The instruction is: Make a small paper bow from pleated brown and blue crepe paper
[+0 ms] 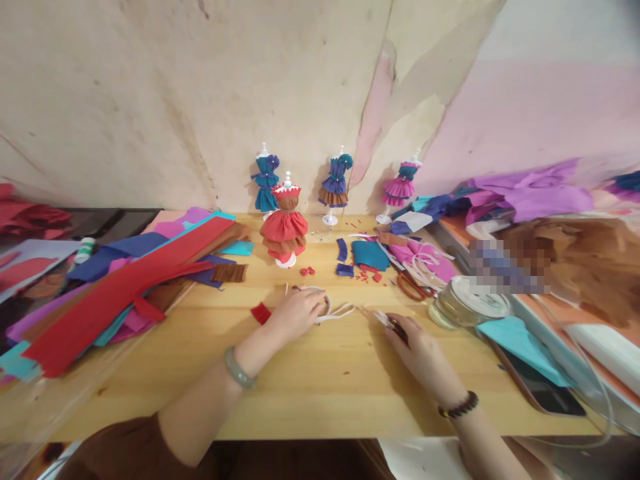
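Observation:
My left hand (297,313) is closed on a white cord (341,312), whose loop sticks out to the right of my fingers. My right hand (417,350) is closed around a small tool with a dark handle and a pale, shiny tip (383,318). This tip points left towards the loop, apart from it; blur hides the tool's exact kind. A folded red paper piece (261,313) lies left of my left hand. Just beyond stands a small dress form in a red and brown paper dress (285,227), with small red bits (307,271) at its foot.
Several dressed mini forms (334,183) stand along the wall. Coloured paper strips (130,287) pile up on the left. Orange-handled scissors (414,288), a teal paper piece (370,255), a lidded jar (470,303) and a phone (545,393) under light-blue paper (525,347) lie right.

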`<state>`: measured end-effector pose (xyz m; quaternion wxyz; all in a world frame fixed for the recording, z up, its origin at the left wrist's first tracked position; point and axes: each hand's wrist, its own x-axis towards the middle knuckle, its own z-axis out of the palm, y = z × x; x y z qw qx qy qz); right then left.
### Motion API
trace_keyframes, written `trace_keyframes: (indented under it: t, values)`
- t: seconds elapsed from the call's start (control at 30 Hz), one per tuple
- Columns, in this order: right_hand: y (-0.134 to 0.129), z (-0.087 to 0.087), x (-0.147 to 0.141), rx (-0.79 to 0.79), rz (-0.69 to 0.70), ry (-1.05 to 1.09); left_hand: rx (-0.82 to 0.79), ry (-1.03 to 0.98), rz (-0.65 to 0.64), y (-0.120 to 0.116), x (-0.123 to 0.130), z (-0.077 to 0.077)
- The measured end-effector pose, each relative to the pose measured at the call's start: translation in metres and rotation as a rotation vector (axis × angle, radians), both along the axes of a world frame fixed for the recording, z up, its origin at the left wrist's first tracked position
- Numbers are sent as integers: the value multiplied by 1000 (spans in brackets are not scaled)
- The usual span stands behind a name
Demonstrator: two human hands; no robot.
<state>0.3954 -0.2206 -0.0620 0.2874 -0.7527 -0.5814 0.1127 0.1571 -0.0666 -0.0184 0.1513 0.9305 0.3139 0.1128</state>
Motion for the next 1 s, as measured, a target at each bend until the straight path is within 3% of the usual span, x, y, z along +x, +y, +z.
trace_keyframes:
  t: [0.17, 0.3, 0.4, 0.5, 0.63, 0.77, 0.9, 1.0]
  values:
    - [3, -4, -5, 25, 4, 18, -21, 3, 94, 32, 28, -4]
    - [-3, -5, -4, 23, -21, 53, -75, -4, 111, 41, 39, -11]
    - [-5, -4, -6, 47, -23, 58, -105, -25, 128, 44, 42, -6]
    - [-5, -5, -8, 69, -33, 57, -110, -62, 167, 42, 54, 8]
    - [-5, -7, -6, 61, -40, 56, -101, -102, 203, 27, 89, 26]
    - [-12, -12, 4, 53, -25, 22, -93, -76, 94, 12, 116, 23]
    - [-22, -23, 20, 92, -91, -128, 64, -164, -62, 9, 96, 10]
    - [-27, -30, 32, 136, -94, -232, 46, -177, 42, 14, 54, 8]
